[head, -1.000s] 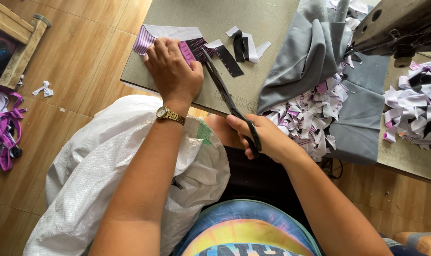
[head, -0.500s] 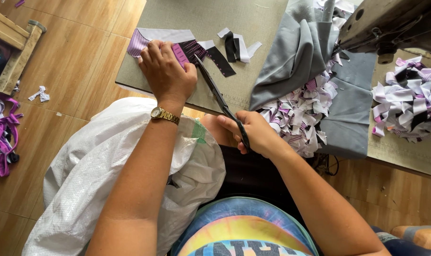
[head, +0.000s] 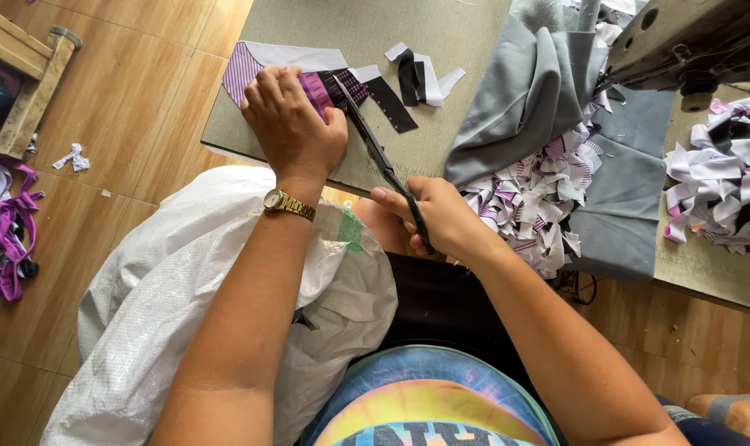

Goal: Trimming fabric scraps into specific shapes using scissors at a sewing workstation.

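Right hand (head: 441, 216) scissors (head: 380, 157) purple fabric (head: 329, 87) under left hand (head: 292, 124).

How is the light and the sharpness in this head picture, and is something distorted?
Head view: soft, even daylight, no glare; left hand, right hand and scissors look sharp; faint shadow under the grey cloth; wide lens bends the table edge and floor tiles.

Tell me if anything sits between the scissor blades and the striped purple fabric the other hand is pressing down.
Nothing visible does. The right hand holds the scissors, whose blades point straight at the striped purple fabric under the left hand. The black strip lies just to the right of the blades, off their line.
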